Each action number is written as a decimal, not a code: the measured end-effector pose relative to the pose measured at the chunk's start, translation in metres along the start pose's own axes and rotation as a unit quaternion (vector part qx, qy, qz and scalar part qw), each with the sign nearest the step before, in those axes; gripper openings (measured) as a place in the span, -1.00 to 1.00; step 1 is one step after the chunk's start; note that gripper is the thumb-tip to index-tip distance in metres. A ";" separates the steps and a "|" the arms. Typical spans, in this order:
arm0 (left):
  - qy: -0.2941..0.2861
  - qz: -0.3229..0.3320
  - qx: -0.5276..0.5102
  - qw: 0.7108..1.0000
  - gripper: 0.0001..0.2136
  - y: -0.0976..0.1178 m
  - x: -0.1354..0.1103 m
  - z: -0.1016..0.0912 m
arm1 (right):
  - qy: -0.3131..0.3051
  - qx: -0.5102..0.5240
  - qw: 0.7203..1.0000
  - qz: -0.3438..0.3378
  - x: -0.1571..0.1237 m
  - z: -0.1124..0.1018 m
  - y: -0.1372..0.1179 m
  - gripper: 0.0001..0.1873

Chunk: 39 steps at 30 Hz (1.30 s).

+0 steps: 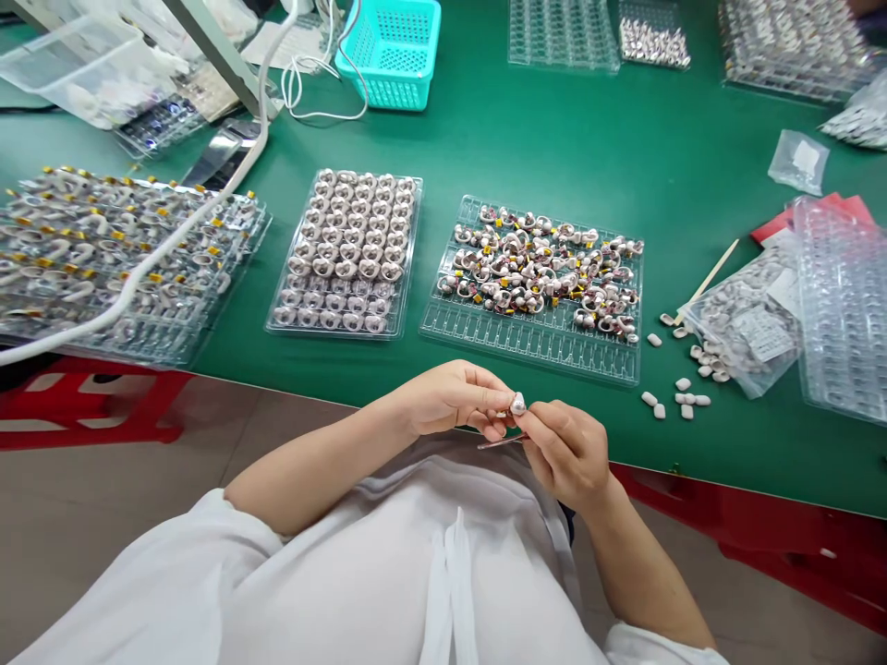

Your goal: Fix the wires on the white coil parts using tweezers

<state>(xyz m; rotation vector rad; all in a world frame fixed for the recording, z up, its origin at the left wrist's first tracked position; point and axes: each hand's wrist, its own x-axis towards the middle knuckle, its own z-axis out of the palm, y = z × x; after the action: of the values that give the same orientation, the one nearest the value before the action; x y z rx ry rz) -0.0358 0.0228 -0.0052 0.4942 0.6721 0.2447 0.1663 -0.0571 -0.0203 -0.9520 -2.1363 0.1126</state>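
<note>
At the table's front edge my left hand (464, 399) is closed, pinching a small whitish, shiny earbud part (518, 404) between thumb and fingers. My right hand (569, 451) is closed too, with its fingertips against the same part. A thin metal tool, apparently tweezers (500, 443), sticks out leftward from under the right fingers. Just beyond the hands lies a clear tray (527, 356) with a jumble of beige earbud parts (537, 263) with wires and yellow tabs. Left of it, another clear tray (315, 320) carries beige shells (353, 226) in neat rows.
Stacked trays of parts (117, 259) stand at the left, crossed by a white cable (149, 263). A turquoise basket (392, 55) is at the back. Rightward are loose beige caps (686, 399), a bag of caps (752, 328), a wooden stick (710, 277) and clear empty-looking trays (845, 314).
</note>
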 end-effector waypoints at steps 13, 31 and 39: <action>0.066 0.089 0.048 0.993 -0.76 -0.004 0.001 0.013 | 0.100 0.240 0.939 0.223 -0.003 -0.006 -0.009 -0.66; 0.163 0.239 0.128 0.948 -0.80 -0.012 -0.003 0.030 | 0.270 0.278 0.860 0.332 -0.009 -0.012 -0.014 -0.85; 0.193 0.271 0.220 0.917 -0.86 -0.017 -0.004 0.026 | 0.227 0.340 0.855 0.319 -0.005 -0.007 -0.026 -0.77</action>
<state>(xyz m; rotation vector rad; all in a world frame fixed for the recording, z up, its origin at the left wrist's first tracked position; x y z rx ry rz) -0.0208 -0.0021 0.0060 1.0851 0.9745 0.7388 0.1578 -0.0801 -0.0089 -1.0632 -1.1314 0.8290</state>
